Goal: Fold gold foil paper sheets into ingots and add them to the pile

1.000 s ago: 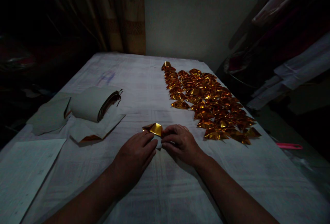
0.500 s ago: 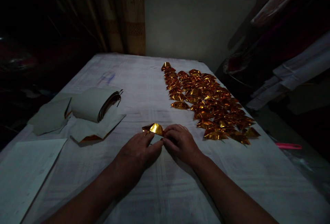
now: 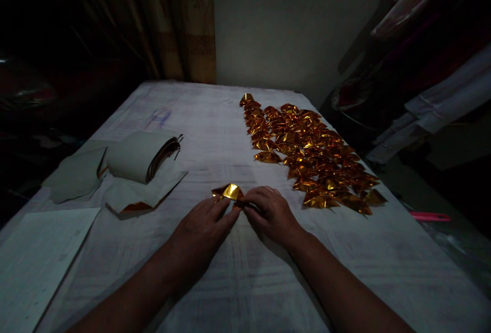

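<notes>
A small piece of gold foil paper (image 3: 229,192), partly folded, lies on the white cloth-covered table (image 3: 245,271) in front of me. My left hand (image 3: 201,230) presses on its near left side with fingers close together. My right hand (image 3: 268,213) pinches its right side with bent fingers. Both hands meet at the foil and hide its near part. To the right, several folded gold foil pieces (image 3: 310,151) lie in rows.
A curled stack of grey-backed foil sheets (image 3: 141,156) rests at the left, with loose sheets (image 3: 74,174) beside it. A white paper (image 3: 34,256) lies at the near left. A pink object (image 3: 429,216) sits past the right edge. Curtain and wall stand behind.
The fingertips of both hands have drawn closer together over the foil piece. The foil shows slightly smaller and more covered. Nothing else has moved.
</notes>
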Available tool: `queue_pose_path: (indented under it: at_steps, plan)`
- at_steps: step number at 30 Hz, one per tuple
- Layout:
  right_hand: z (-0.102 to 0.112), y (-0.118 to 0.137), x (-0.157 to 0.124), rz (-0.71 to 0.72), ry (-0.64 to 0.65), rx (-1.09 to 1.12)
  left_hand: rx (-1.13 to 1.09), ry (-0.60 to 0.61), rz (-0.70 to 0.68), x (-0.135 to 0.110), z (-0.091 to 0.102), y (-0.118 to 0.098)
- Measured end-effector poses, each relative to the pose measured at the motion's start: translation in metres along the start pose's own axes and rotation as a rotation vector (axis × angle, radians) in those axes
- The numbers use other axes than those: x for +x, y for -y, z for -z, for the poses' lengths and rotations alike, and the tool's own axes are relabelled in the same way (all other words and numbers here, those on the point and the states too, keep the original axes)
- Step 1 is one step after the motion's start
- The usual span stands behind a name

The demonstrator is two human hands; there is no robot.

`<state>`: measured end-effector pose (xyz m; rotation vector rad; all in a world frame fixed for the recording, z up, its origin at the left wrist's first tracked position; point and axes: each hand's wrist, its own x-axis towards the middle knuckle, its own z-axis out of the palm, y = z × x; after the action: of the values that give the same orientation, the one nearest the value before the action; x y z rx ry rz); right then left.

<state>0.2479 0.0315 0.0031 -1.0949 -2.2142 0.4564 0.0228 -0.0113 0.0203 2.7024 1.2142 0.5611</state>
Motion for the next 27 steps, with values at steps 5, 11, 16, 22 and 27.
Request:
queue_pose_path:
  at_steps: [5, 11, 16, 22, 27]
  plan:
    - [-0.005, -0.001, -0.001, 0.027, -0.030, -0.060, 0.035, 0.019, -0.001, 0.000, -0.001, 0.001]
    - [-0.005, 0.002, 0.000, -0.021, -0.012, -0.063, 0.069, 0.027, -0.033, 0.002, -0.001, 0.001]
    - [-0.006, 0.005, 0.002, -0.070, 0.018, -0.071, 0.096, -0.006, -0.041, 0.003, -0.001, 0.001]
    - [-0.007, 0.009, 0.002, -0.101, 0.032, -0.079, 0.119, -0.014, -0.045, 0.003, -0.005, 0.003]
    - [-0.006, 0.013, 0.003, -0.153, 0.066, -0.127, 0.095, 0.010, -0.030, 0.000, -0.003, 0.002]
